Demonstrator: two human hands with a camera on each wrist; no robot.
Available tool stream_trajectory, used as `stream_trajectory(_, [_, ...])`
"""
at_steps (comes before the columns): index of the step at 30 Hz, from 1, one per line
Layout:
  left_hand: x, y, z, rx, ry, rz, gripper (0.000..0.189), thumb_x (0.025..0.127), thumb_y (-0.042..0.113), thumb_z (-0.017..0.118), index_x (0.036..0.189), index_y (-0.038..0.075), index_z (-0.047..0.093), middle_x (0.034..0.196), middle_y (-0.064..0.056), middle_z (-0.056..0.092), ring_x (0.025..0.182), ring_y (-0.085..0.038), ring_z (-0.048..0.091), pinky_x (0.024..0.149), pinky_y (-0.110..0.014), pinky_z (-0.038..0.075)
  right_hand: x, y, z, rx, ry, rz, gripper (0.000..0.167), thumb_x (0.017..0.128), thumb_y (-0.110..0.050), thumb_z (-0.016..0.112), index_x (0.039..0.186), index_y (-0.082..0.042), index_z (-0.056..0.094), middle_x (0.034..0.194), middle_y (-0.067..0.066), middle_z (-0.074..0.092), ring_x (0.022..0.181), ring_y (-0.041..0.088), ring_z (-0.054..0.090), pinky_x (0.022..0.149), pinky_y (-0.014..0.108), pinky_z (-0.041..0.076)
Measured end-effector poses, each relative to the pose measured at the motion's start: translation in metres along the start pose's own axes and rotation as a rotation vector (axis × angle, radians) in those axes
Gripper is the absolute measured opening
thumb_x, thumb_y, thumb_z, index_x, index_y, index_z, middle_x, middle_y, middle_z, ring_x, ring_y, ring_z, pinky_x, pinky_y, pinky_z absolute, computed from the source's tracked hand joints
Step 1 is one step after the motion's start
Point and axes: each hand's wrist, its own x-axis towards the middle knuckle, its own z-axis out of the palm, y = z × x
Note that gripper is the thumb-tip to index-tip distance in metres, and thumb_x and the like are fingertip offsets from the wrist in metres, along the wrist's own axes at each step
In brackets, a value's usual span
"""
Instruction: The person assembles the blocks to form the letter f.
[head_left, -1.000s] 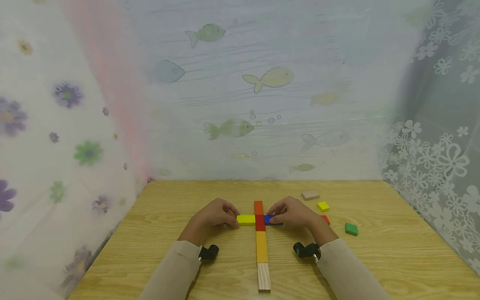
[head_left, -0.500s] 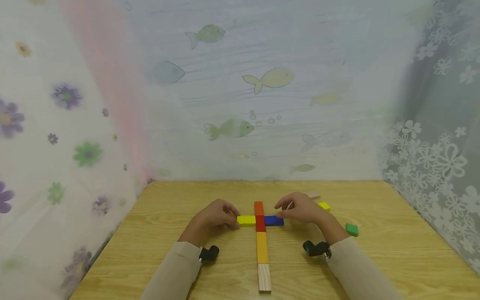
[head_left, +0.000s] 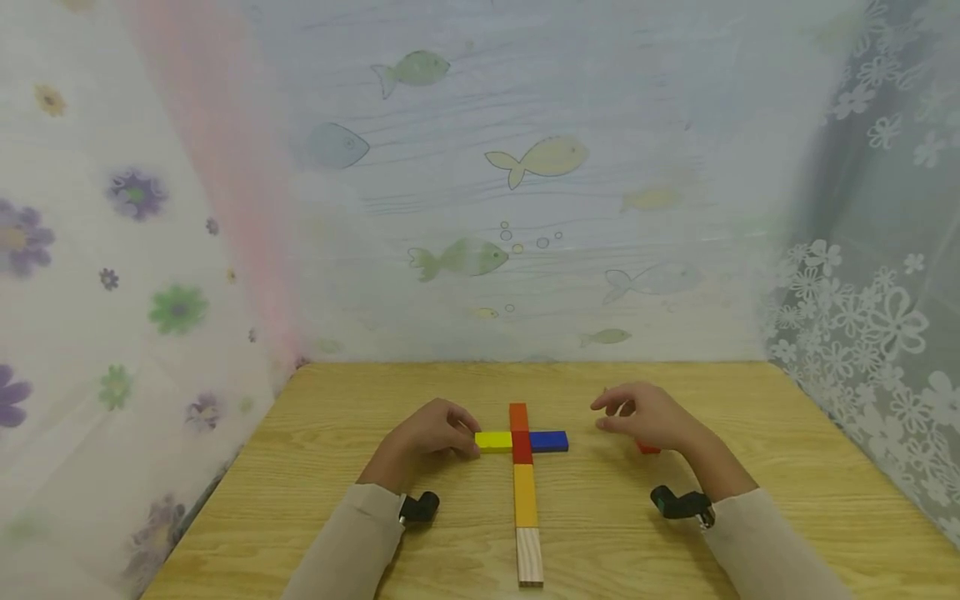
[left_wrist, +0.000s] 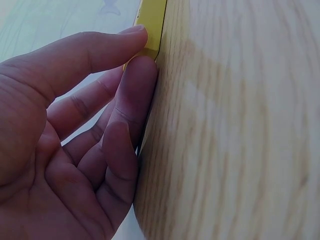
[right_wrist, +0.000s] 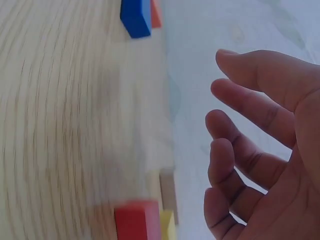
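On the table, several wooden blocks form a flat cross. Its column has an orange block (head_left: 518, 415), a red block (head_left: 521, 447), a darker yellow block (head_left: 525, 495) and a plain wood block (head_left: 529, 556). A bright yellow block (head_left: 493, 442) makes the left arm and a blue block (head_left: 550, 442) the right arm. My left hand (head_left: 433, 429) pinches the outer end of the bright yellow block, thumb and finger at its edges, as the left wrist view also shows. My right hand (head_left: 651, 415), holding nothing, hovers right of the blue block with fingers loosely bent.
Beneath my right hand lies a loose red block (head_left: 649, 447), mostly covered. Beside it in the right wrist view are a yellow block (right_wrist: 168, 225) and a plain wood piece (right_wrist: 169, 196). Printed curtains stand behind the wooden table (head_left: 360, 383) and along its sides.
My right hand has let go of the blue block and moved right, over the loose blocks, hiding most of them. My left hand stays at the bright yellow block.
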Motion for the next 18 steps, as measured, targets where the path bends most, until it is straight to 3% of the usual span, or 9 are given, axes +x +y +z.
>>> stream_trajectory(11, [0.000, -0.001, 0.000, -0.009, 0.007, -0.005, 0.036, 0.082, 0.020, 0.088, 0.114, 0.009, 0.076, 0.097, -0.003, 0.076, 0.079, -0.018, 0.069, 0.073, -0.033, 0.057, -0.016, 0.016, -0.017, 0.044, 0.061, 0.062, 0.038, 0.099, -0.039, 0.071, 0.127, -0.014, 0.074, 0.106, 0.003, 0.070, 0.092, 0.019, 0.066, 0.074, 0.036, 0.054])
stream_trajectory(18, [0.002, -0.002, 0.000, -0.005, 0.005, -0.006, 0.035, 0.082, 0.021, 0.088, 0.113, 0.010, 0.077, 0.098, -0.003, 0.075, 0.081, -0.018, 0.068, 0.074, -0.032, 0.057, -0.016, 0.023, -0.022, 0.040, 0.162, 0.130, 0.041, 0.102, -0.035, 0.067, 0.134, -0.009, 0.069, 0.113, 0.012, 0.069, 0.097, 0.028, 0.069, 0.074, 0.036, 0.056])
